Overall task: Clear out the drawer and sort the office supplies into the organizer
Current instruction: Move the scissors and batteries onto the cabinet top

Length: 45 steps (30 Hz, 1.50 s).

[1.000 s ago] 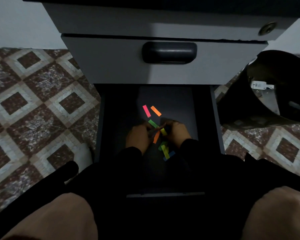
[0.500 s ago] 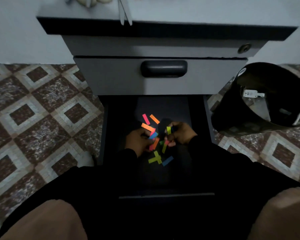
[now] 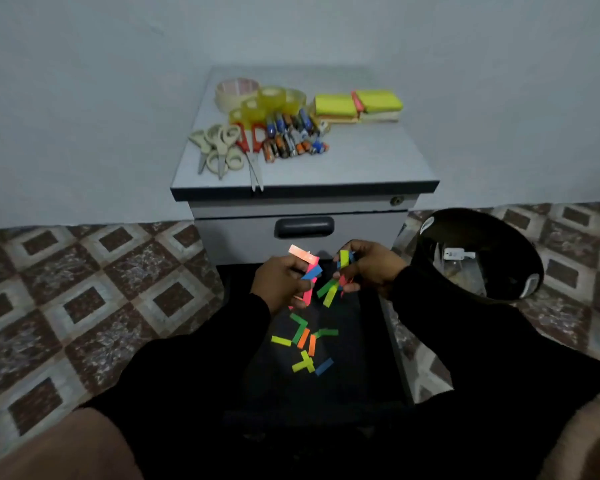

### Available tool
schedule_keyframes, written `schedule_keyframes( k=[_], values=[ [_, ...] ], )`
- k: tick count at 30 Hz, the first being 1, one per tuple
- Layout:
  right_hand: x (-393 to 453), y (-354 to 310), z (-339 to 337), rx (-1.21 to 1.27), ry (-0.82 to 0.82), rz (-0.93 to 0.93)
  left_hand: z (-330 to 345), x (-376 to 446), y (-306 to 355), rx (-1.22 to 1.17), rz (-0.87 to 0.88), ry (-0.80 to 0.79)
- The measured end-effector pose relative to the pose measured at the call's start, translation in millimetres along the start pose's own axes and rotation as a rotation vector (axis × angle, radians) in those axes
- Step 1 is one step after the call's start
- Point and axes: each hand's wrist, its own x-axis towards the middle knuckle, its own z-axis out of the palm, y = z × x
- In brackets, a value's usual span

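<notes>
Both of my hands have come up out of the open drawer (image 3: 388, 344) since a second ago, when they were down on its floor gathering strips. My left hand (image 3: 280, 278) now grips a fan of coloured paper flags, pink, blue and orange; my right hand (image 3: 368, 268) pinches a smaller bunch in yellow, green and blue. The two hands sit near each other above the back part of the drawer, just below the closed upper drawer front (image 3: 302, 233). About nine loose flags (image 3: 307, 342) lie scattered on the dark drawer floor, below and nearer to me than my hands, several crossing one another. In my judgement this lift marks the transfer step: the held flags are ready to go up to the cabinet top (image 3: 361, 161), where the scissors (image 3: 229, 147), tape rolls (image 3: 264, 98), batteries (image 3: 291, 136) and sticky note pads (image 3: 357, 105) are already laid out in groups. No organizer is visible in the head view, so I cannot tell where the sorted items end up. A black bin (image 3: 478, 254) stands to the right of the drawer. The drawer is not yet cleared; another pass will be needed. The thin flags may slip from a loose grip during the lift.
</notes>
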Motion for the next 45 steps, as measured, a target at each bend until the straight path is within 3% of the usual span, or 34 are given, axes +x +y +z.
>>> schedule_keyframes(
  k=[11, 21, 26, 39, 45],
  values=[
    [-19.0, -108.3, -35.9, 0.012, 0.073, -0.135, 2.1, -7.4, 113.8, -0.001, 0.166, -0.003],
    [30.3, -168.9, -62.3, -0.046, 0.143, -0.149, -6.3, 40.2, 170.8, 0.067, 0.243, 0.058],
    [58.4, -178.0, -70.0, -0.175, 0.160, -0.133, -9.1, 64.9, 174.9, 0.148, 0.226, 0.068],
    [74.6, -178.5, -84.9, -0.930, 0.148, -0.244, -9.1, 96.5, 177.5, 0.207, 0.182, 0.080],
    [72.2, -178.2, -95.7, -0.947, 0.179, -0.319, -2.2, 107.8, 178.6, 0.207, 0.175, 0.076]
  ],
)
